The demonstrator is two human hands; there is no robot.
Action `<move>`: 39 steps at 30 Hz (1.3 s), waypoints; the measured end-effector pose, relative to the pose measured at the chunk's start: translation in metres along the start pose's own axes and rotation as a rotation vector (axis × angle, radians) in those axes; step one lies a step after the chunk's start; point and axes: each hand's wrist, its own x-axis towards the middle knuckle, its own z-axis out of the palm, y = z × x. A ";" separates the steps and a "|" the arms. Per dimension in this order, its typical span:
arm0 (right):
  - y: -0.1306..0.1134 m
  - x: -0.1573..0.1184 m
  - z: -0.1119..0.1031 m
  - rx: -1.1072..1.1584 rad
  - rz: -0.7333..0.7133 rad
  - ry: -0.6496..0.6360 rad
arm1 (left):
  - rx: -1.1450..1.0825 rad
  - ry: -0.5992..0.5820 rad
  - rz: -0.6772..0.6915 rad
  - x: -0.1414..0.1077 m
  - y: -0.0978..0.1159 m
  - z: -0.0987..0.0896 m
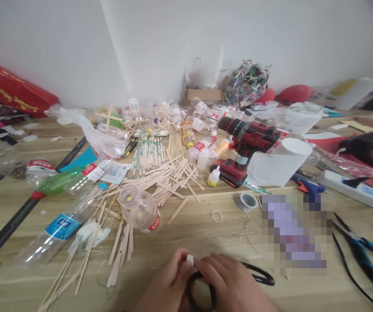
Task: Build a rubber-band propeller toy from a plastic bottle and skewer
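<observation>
My left hand [173, 279] is closed, pinching a small white piece [190, 260] between thumb and fingers at the bottom middle. Pressed up against it is my right hand [227, 279], its fingers bent round a pair of black-handled scissors [264, 275]. One handle loop shows between my hands and the other sticks out to the right; the blades are hidden. Fingertips of both hands meet close to the white piece. Beyond them lie a white ring [217, 216] and a grey spool of thread [248, 201].
A clear jar [139, 208] and wooden sticks [170, 180] lie ahead. Left are plastic bottles [61, 226]. A red drill [249, 143] stands behind a small glue bottle [214, 177]. On the right are pliers [361, 255], a glue gun [308, 186] and a power strip [351, 188].
</observation>
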 end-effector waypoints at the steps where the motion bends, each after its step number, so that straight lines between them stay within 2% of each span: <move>1: 0.000 0.002 0.000 0.123 0.092 0.002 | 0.036 0.028 0.027 -0.002 0.001 0.000; 4: -0.004 0.010 -0.008 0.550 0.354 -0.024 | 0.200 0.081 0.155 -0.007 0.008 0.000; 6: -0.007 0.013 -0.014 0.715 0.416 -0.045 | 0.258 0.083 0.227 -0.010 0.012 -0.001; 7: -0.007 0.013 -0.016 0.722 0.408 -0.040 | 0.255 0.091 0.227 -0.011 0.013 -0.001; 10: -0.005 0.009 -0.017 0.459 0.243 0.027 | 0.164 0.107 0.085 -0.009 0.015 -0.001; 12: -0.003 0.006 -0.015 0.226 0.080 0.026 | 0.097 0.044 -0.046 -0.007 0.014 -0.001; 14: -0.002 0.005 -0.013 0.169 0.052 -0.007 | 0.074 -0.011 -0.087 -0.006 0.014 -0.001; 16: -0.004 0.008 -0.014 0.340 0.195 -0.009 | 0.103 0.020 -0.001 -0.006 0.014 0.000; 18: -0.008 0.012 -0.017 0.649 0.387 -0.023 | 0.177 0.079 0.150 -0.007 0.014 0.000; 20: -0.010 0.016 -0.020 0.922 0.508 -0.059 | 0.269 0.099 0.279 -0.007 0.011 -0.001; 24: -0.006 0.018 -0.022 1.181 0.548 -0.117 | 0.433 0.049 0.445 -0.007 0.004 -0.006; 26: -0.004 0.016 -0.021 1.246 0.530 -0.148 | 0.432 0.038 0.469 -0.008 0.001 -0.007; 29: -0.005 0.013 -0.022 1.227 0.531 -0.106 | 0.246 0.123 0.298 -0.011 0.001 -0.004; 31: -0.007 0.012 -0.024 1.129 0.531 -0.018 | 0.006 0.156 0.156 -0.011 0.002 -0.001; 32: -0.009 0.012 -0.025 1.073 0.530 0.021 | -0.135 0.135 0.122 -0.009 0.002 0.000; 36: -0.012 0.012 -0.027 0.822 0.510 0.082 | -0.601 0.036 0.151 -0.001 -0.001 0.005; 39: -0.012 0.012 -0.026 0.615 0.415 0.086 | -0.681 -0.001 0.124 0.002 -0.002 0.006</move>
